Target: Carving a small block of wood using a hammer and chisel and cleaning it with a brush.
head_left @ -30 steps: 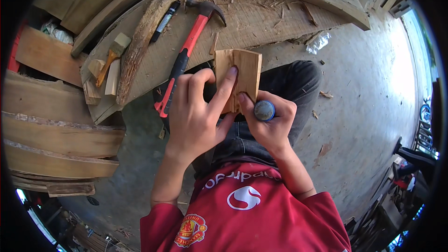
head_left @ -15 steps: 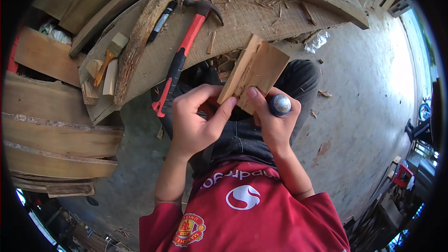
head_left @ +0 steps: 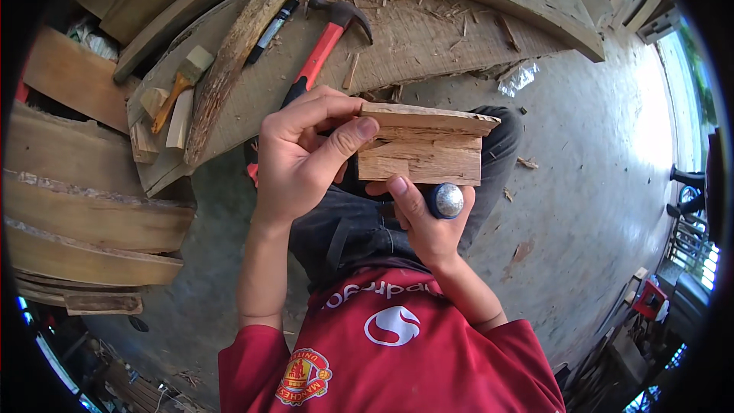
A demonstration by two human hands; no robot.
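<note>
My left hand (head_left: 300, 160) is closed on a small wooden block (head_left: 440, 159), its thumb on the face near the upper left corner. A raised strip runs along the block's top edge, with rough, splintered grain beneath it. My right hand (head_left: 430, 231) grips the lower edge with its thumb. The same hand also holds a dark blue tool handle with a round metal cap (head_left: 449, 201); the rest of that tool is hidden. Beyond my left hand lies a red and black claw hammer (head_left: 321, 52), its grip partly covered by the hand.
A thick plank bench (head_left: 424, 53) strewn with wood chips spans ahead of me. On it rest a bark-edged stick (head_left: 241, 61), a marker (head_left: 273, 30), a paintbrush (head_left: 180, 88) and small offcuts. Stacked boards (head_left: 92, 218) stand at left; a crumpled clear wrapper (head_left: 518, 79) lies right.
Both hands have turned the block from a slant to nearly level, so its splintered face now shows. My left hand has moved up and left; the right hand, with the handle, slightly down.
</note>
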